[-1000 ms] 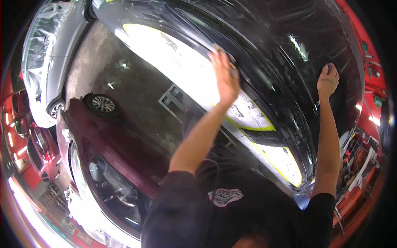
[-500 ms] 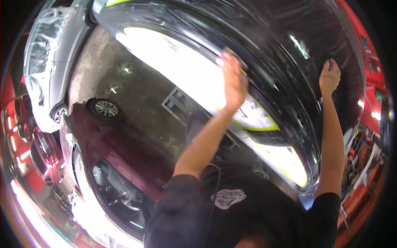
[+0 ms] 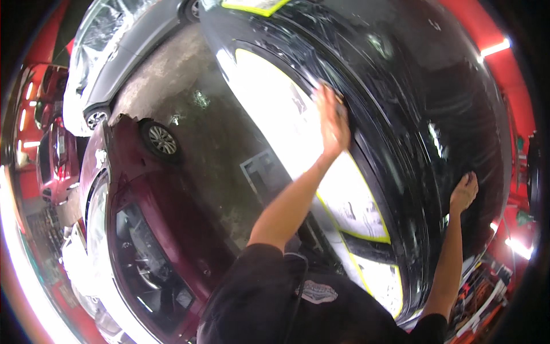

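Observation:
A black car (image 3: 395, 172) stretches along my right side, its side windows covered with white masking paper (image 3: 269, 103) edged in yellow-green tape (image 3: 366, 236). My left hand (image 3: 333, 129) is on the black frame above the front window paper, blurred by motion. It is closed over a small pad-like piece with a dark edge, mostly hidden under the fingers. Farther right, my right hand (image 3: 464, 194) lies on the dark roof surface (image 3: 424, 92), which has a wrinkled sheen. Its fingers are stretched out, and nothing shows in them.
A dark red car (image 3: 172, 223) stands close on my left, its front wheel (image 3: 161, 139) turned outward. Beyond it is a grey car (image 3: 143, 51) partly wrapped in clear plastic. A pale frame (image 3: 258, 172) lies on the concrete floor (image 3: 200, 114) between the cars.
My view has turned, so the cars and my right hand appear lower or shifted. My left hand has moved slightly along the window frame; my right hand stays on the roof.

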`<state>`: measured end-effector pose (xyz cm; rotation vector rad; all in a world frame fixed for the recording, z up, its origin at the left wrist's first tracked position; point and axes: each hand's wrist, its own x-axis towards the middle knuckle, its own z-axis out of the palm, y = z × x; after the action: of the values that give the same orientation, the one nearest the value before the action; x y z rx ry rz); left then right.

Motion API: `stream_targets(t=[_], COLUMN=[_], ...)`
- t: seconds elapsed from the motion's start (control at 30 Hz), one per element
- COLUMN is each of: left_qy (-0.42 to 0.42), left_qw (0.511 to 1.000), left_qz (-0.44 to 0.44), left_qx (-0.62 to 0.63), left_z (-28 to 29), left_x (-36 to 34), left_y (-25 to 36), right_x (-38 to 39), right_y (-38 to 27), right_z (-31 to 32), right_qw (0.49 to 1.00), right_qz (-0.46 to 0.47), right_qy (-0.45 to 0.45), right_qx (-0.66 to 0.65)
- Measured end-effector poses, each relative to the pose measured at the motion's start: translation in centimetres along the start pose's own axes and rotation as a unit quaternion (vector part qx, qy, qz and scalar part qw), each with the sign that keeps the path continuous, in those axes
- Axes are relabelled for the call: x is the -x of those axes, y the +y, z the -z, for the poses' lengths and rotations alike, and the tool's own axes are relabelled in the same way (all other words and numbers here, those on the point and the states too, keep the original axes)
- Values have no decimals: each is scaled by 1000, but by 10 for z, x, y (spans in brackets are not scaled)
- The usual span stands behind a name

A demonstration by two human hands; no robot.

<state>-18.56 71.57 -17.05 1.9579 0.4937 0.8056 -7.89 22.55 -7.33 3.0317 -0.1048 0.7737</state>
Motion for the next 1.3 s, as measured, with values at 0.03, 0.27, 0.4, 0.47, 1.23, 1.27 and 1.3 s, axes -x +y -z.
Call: stream_targets(t=[0.03, 0.27, 0.4, 0.47, 1.23, 1.27, 1.3], left_qy=[57, 11, -123, -95, -298, -300, -305], left_qw=[998, 988, 984, 975, 831, 855, 875], left_qz=[-5, 12, -107, -187, -378, -343, -312], left_qx=[-32, -155, -76, -79, -278, -247, -210], left_z=[11, 22, 32, 34, -83, -90, -99], left_x=[-49, -86, -1, -55, -488, -491, -495], left_y=[-32, -34, 19, -17, -107, -109, -106], right_x=[-2, 3, 4, 3, -38, -36, -35], right_y=[-5, -21, -11, -25, -304, -301, -297], right_z=[-1, -13, 2, 1, 19, 18, 19], right_qw=[1000, 1000, 999, 999, 992, 991, 991], right_qz=[6, 15, 32, 19, 35, 31, 20], right_qy=[-8, -11, 20, 23, -38, -38, -36], right_qx=[-1, -10, -1, -15, -118, -127, -130])
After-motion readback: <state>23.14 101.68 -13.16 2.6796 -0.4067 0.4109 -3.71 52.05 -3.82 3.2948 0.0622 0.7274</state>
